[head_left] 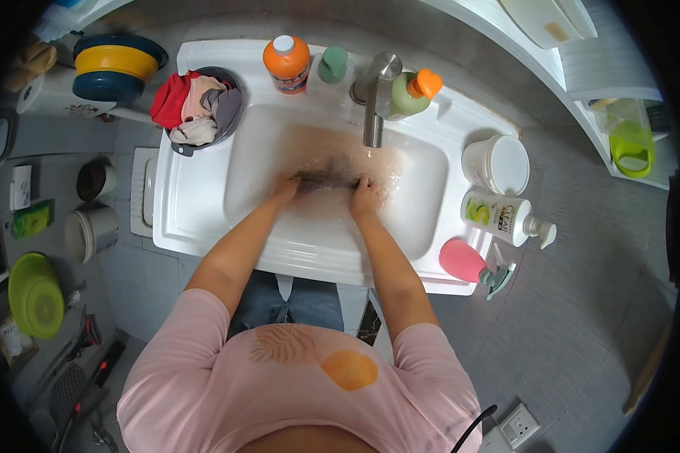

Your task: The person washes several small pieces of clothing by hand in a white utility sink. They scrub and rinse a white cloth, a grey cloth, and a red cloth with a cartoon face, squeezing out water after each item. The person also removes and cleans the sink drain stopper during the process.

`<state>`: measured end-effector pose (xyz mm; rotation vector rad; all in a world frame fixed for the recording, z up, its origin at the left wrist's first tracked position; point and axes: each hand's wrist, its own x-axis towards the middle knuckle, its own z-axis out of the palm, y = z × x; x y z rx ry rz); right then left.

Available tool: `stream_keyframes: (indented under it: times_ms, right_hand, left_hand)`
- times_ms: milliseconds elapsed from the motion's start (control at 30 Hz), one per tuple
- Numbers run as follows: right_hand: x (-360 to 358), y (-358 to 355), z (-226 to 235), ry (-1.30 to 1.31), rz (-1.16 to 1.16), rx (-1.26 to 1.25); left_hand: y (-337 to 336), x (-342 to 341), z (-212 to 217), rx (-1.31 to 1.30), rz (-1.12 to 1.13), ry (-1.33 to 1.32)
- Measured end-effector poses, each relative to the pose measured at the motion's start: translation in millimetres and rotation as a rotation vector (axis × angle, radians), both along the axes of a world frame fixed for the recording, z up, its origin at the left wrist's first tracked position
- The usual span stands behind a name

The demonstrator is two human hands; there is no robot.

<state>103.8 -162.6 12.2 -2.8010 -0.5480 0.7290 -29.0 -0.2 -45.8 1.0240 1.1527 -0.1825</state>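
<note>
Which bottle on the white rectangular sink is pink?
The pink rounded spray bottle at the front right corner; the orange bottle, white pump bottle and pale green bottle aren't pink.

Lettered label [488, 213] on white pump bottle [520, 223]; dark print [293, 83] on orange bottle [285, 62], too small to read.

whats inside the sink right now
In the sink: cloudy brownish water, plus a dark cloth held by the left hand and right hand. What lies beneath the cloth is covered and cannot be seen.
</note>
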Motion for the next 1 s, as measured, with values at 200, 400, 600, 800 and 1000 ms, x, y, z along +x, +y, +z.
stream_keyframes:
  times_ms: [200,400,600,800,1000]
  right_hand:
    - [-37.8,47.2,18.9,0.353,0.202,0.727]
    - [-62.1,61.6,114.4,0.004,0.353,0.796]
    - [-11.6,60.6,100.8,-0.027,0.233,0.521]
    - [8.6,37.3,100.7,-0.18,0.468,0.657]
    - [61.9,-42.9,74.6,-0.291,0.773,0.26]
  left_hand:
    - [-10.9,18.4,15.0,-0.568,0.249,-0.415]
    - [-15.9,32.7,67.0,-0.623,0.405,-0.515]
    - [-33.7,58.9,122.0,-0.6,0.526,-0.203]
    - [-21.2,52.1,140.9,-0.171,0.455,-0.36]
    - [20.8,-11.8,133.5,1.227,-0.882,-0.336]
